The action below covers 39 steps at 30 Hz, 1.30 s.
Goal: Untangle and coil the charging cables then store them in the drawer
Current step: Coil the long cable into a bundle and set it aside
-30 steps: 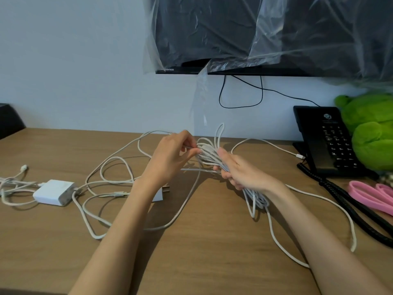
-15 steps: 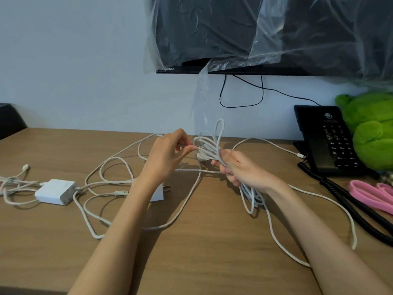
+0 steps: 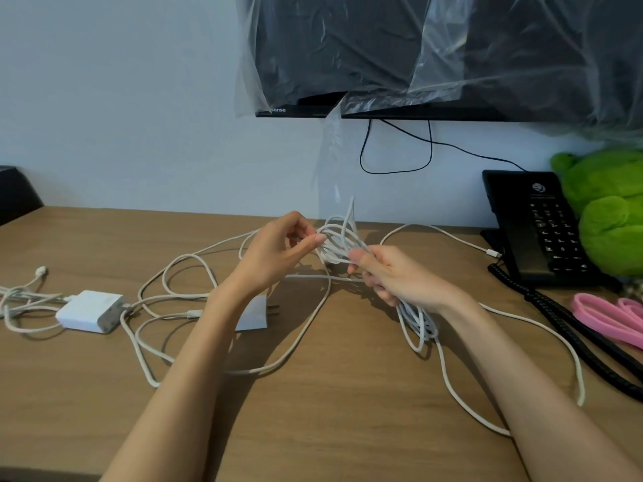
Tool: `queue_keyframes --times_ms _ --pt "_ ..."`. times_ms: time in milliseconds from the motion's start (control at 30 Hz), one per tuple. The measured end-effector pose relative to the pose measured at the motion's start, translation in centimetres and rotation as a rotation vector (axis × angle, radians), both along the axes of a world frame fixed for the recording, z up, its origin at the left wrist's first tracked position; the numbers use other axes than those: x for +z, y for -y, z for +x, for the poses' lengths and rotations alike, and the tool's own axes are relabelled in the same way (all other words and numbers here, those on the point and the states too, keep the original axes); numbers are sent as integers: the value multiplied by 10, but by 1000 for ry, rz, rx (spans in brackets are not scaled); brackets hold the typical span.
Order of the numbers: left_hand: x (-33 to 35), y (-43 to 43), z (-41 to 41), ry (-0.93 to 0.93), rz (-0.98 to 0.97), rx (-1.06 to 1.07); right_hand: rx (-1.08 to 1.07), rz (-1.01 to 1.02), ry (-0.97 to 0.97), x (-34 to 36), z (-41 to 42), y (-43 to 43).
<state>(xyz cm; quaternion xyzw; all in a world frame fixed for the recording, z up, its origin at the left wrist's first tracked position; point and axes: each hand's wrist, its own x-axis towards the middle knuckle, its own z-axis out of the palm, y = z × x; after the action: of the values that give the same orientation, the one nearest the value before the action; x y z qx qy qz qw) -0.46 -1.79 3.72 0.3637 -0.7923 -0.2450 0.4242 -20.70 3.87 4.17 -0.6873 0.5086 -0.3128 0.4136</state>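
A bundle of white cable loops (image 3: 342, 243) is held above the wooden desk (image 3: 348, 412). My right hand (image 3: 393, 276) grips the bundle at its middle, and the lower loops (image 3: 419, 325) hang down to the desk. My left hand (image 3: 278, 252) pinches a strand at the bundle's top left. More loose white cable (image 3: 181, 297) sprawls across the desk to the left and right. A white multi-port charger (image 3: 92, 311) lies at the left, and a white plug adapter (image 3: 255, 316) sits partly behind my left forearm. No drawer is visible.
A black desk phone (image 3: 542, 227) with a coiled cord (image 3: 570, 328) stands at the right, beside a green plush toy (image 3: 609, 210) and pink loops (image 3: 605, 318). A plastic-wrapped TV (image 3: 435, 53) hangs on the wall above. A black object (image 3: 15, 193) sits at far left.
Both hands have lifted the bundle slightly and shifted it toward the wall. The loop at its top now stands higher, and my left hand's fingers have worked along a strand.
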Motion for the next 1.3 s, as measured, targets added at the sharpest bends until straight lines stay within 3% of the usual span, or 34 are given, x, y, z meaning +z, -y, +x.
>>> queue_keyframes --times_ms 233,333,467,633,767,1033,1300 --pt "3 -2 0 -8 -60 14 -32 -25 -67 -2 1 2" --pt "2 4 5 96 -195 27 -31 -10 -61 -2 -2 2" --pt "-3 19 25 250 -357 218 -103 -22 55 1 -11 4" --pt "-2 24 48 91 -232 408 -296 18 257 5 -24 7" --pt "0 11 30 -1 -107 525 -387 33 283 2 -21 10" --pt "2 -14 -23 -202 164 212 -418 72 315 -10 -4 16" --pt "-11 -21 -47 145 207 1 -366 57 358 -15 -1 19"
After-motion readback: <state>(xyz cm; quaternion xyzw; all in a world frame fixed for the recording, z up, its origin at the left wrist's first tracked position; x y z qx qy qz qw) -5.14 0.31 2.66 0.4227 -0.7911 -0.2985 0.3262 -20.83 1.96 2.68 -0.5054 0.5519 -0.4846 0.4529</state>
